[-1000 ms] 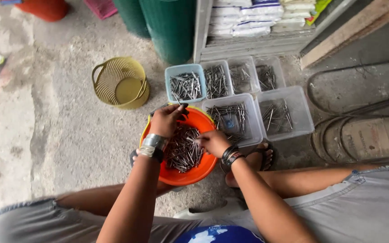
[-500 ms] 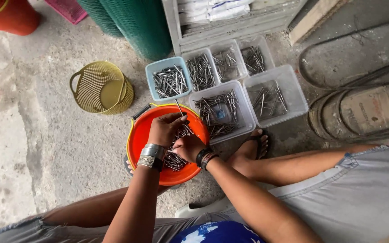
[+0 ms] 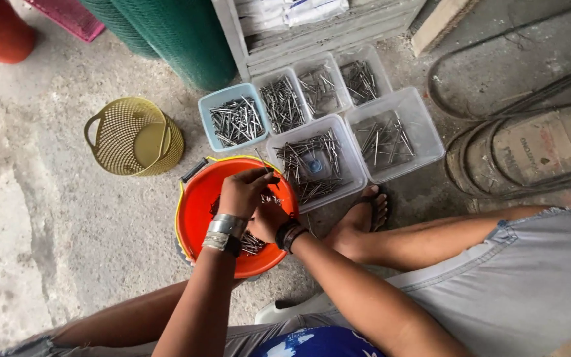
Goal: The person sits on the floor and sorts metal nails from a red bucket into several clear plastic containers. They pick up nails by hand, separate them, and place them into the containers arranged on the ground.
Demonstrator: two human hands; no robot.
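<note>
You are keeping both hands inside the orange bucket on the floor, your left hand pinching a few nails above the pile, your right hand lying half hidden beneath it, beside the clear boxes of nails.

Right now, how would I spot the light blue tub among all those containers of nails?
Start at the orange bucket under the hands. Just beyond its far rim sits a cluster of tubs of nails. The light blue tub is the leftmost, nearest the yellow basket; its neighbours are all clear plastic.
</note>
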